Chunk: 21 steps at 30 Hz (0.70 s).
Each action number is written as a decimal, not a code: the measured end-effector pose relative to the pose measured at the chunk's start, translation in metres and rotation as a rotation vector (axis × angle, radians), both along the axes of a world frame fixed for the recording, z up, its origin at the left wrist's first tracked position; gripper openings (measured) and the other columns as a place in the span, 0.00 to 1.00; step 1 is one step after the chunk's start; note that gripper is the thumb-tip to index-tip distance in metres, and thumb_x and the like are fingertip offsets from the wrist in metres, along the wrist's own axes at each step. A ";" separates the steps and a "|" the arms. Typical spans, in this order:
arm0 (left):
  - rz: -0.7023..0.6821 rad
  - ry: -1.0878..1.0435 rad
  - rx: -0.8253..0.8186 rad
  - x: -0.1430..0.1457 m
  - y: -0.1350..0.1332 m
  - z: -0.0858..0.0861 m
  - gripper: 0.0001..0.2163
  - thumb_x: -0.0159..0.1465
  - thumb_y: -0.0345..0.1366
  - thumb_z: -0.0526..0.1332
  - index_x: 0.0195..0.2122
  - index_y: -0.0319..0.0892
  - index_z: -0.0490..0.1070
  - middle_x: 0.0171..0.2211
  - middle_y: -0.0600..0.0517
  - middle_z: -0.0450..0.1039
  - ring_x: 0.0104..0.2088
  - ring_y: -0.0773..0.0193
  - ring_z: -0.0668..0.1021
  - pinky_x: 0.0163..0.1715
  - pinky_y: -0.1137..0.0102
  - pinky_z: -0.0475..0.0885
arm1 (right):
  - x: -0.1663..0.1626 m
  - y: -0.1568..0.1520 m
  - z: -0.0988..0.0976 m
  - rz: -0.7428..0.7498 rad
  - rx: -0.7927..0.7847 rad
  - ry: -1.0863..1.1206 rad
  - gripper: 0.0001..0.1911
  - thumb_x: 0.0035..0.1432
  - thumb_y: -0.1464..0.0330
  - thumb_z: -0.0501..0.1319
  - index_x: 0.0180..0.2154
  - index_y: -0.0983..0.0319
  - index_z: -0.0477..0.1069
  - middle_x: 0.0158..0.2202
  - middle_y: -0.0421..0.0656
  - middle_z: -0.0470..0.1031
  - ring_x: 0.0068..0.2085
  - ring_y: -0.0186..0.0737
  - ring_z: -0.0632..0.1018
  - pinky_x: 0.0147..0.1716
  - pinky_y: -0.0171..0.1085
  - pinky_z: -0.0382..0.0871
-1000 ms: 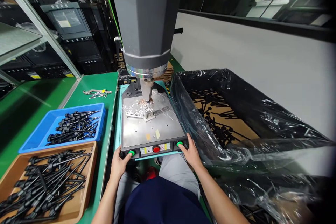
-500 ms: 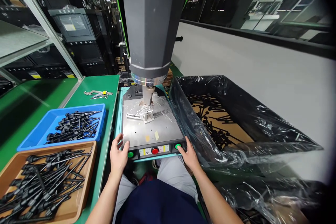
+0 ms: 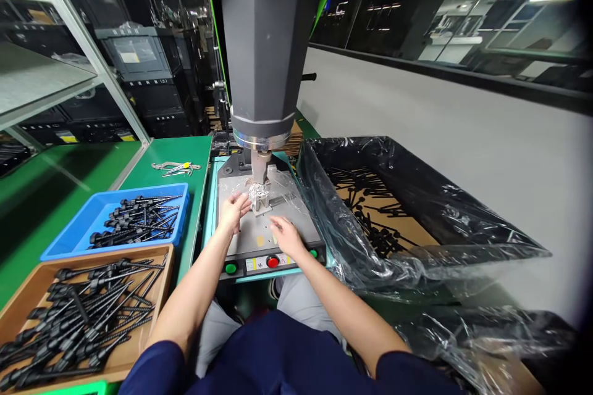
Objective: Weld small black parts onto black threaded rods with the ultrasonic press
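My left hand (image 3: 232, 213) is over the metal plate (image 3: 241, 244) of a press, its fingertips close beside a small metal fixture (image 3: 262, 205). The fingers are stretched out and somewhat apart; I cannot tell whether they touch the fixture. To the right and nearer to me, my right hand (image 3: 286, 236) hovers over the plate with its fingers loosely extended, holding nothing visible. Above the fixture is the press's metal tool head (image 3: 260, 166), with clear film around it. A red button (image 3: 273, 261) and a green button (image 3: 230, 268) line the front panel; my right wrist partly covers another green button (image 3: 314, 253).
At left, a blue tray (image 3: 65, 241) and a brown tray (image 3: 162, 284) hold black threaded parts. Hand tools (image 3: 178, 168) lie behind them on the green bench (image 3: 185, 147). A large bin lined with clear plastic (image 3: 463, 216) at right contains more black parts on cardboard.
Both hands have left the front corners with the green buttons and moved inward over the plate. My left hand now covers the slotted arm left of the fixture.
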<state>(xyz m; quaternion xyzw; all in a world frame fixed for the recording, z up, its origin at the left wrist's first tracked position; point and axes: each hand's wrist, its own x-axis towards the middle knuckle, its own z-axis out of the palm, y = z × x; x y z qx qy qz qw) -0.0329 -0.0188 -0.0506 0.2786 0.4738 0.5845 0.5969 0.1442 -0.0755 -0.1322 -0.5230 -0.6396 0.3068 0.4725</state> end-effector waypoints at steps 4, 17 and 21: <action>-0.012 -0.003 0.017 0.007 0.010 0.007 0.15 0.52 0.34 0.72 0.37 0.36 0.70 0.29 0.51 0.74 0.25 0.69 0.78 0.25 0.76 0.71 | -0.012 0.046 0.008 -0.078 0.061 -0.033 0.23 0.60 0.66 0.55 0.56 0.63 0.68 0.59 0.55 0.65 0.56 0.49 0.73 0.50 0.47 0.73; 0.001 -0.029 0.100 0.012 0.017 0.028 0.11 0.49 0.33 0.69 0.32 0.37 0.70 0.24 0.55 0.72 0.22 0.73 0.75 0.24 0.78 0.68 | -0.020 0.116 0.067 -0.104 0.256 -0.154 0.19 0.58 0.66 0.59 0.51 0.64 0.72 0.55 0.53 0.71 0.58 0.49 0.70 0.61 0.47 0.61; 0.015 -0.041 0.103 0.011 0.020 0.030 0.12 0.48 0.33 0.69 0.32 0.37 0.70 0.23 0.56 0.71 0.22 0.73 0.75 0.23 0.78 0.67 | -0.022 0.123 0.078 -0.089 0.224 -0.142 0.11 0.57 0.68 0.60 0.42 0.62 0.76 0.49 0.50 0.76 0.53 0.47 0.74 0.57 0.46 0.64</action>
